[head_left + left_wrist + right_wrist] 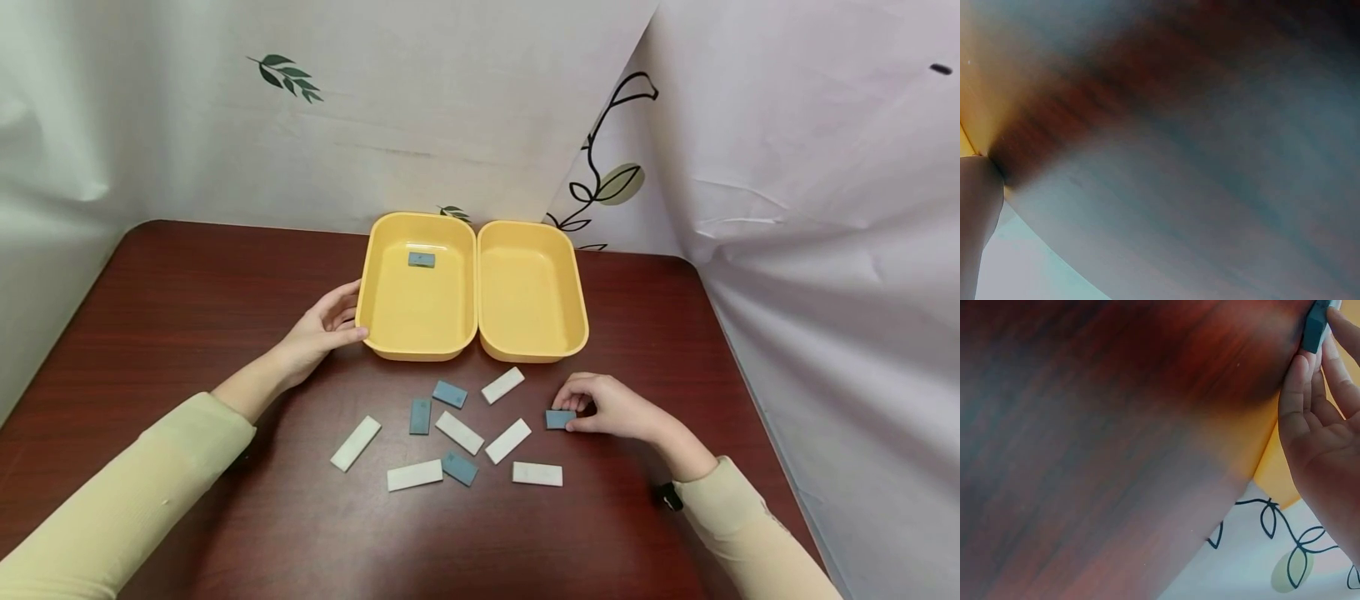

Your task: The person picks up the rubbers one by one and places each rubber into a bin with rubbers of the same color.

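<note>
My left hand [324,327] holds the left yellow tray [417,333] at its left side, thumb at the rim near the front corner and fingers against the outer wall. A small blue-grey block [422,260] lies inside that tray near its back. To the right of the loose pieces, my right hand [606,406] pinches another blue-grey block [559,419] between thumb and fingers. The right wrist view shows this held block [1316,326] at the fingertips. In the left wrist view only part of a digit [979,212] shows, against the yellow wall.
A second yellow tray [532,333] stands against the first on its right. In front of both lie several white blocks [459,432] and three blue-grey blocks [450,394], scattered over the dark red wooden table [315,542]. A pale patterned curtain [337,150] hangs behind the table.
</note>
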Available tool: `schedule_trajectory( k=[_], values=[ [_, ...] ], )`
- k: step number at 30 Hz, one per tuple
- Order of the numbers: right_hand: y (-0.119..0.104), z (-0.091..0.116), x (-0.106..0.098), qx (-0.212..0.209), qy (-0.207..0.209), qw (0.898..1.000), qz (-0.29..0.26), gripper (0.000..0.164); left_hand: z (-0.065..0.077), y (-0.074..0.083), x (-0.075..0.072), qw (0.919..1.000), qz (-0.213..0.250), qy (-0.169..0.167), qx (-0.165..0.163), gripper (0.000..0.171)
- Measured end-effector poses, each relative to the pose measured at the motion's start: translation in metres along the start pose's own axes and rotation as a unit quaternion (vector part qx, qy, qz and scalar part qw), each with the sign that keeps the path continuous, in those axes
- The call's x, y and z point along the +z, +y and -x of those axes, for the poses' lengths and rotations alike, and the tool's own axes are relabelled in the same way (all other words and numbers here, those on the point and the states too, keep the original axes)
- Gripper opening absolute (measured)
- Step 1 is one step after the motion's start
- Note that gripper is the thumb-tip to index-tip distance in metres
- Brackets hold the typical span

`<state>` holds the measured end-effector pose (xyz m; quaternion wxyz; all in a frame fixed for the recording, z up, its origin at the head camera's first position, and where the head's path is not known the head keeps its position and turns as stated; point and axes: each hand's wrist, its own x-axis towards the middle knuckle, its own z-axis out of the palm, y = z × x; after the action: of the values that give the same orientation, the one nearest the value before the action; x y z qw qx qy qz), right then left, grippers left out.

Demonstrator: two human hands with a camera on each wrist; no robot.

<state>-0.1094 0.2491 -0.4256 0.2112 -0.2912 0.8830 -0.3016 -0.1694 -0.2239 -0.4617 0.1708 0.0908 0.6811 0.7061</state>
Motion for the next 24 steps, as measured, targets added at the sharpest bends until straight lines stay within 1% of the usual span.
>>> schedule_trajectory(
  k=[5,14,24],
  values=[
    [-0.0021,-0.0004,-0.0002,0.002,-0.004,1.000,0.009,0.022,0.0006,0.0006,0.0002,1.0000,0.000,-0.001,0.001,0.082],
    [-0.0031,0.0015,0.0013,0.011,-0.001,1.000,0.021,0.022,0.0015,0.0015,0.0006,1.0000,0.000,-0.001,-0.001,0.083],
    [-0.0052,0.0028,0.0007,0.019,0.001,1.000,0.015,0.024,0.0016,0.0020,0.0006,1.0000,-0.006,0.000,-0.006,0.083]
  ],
)
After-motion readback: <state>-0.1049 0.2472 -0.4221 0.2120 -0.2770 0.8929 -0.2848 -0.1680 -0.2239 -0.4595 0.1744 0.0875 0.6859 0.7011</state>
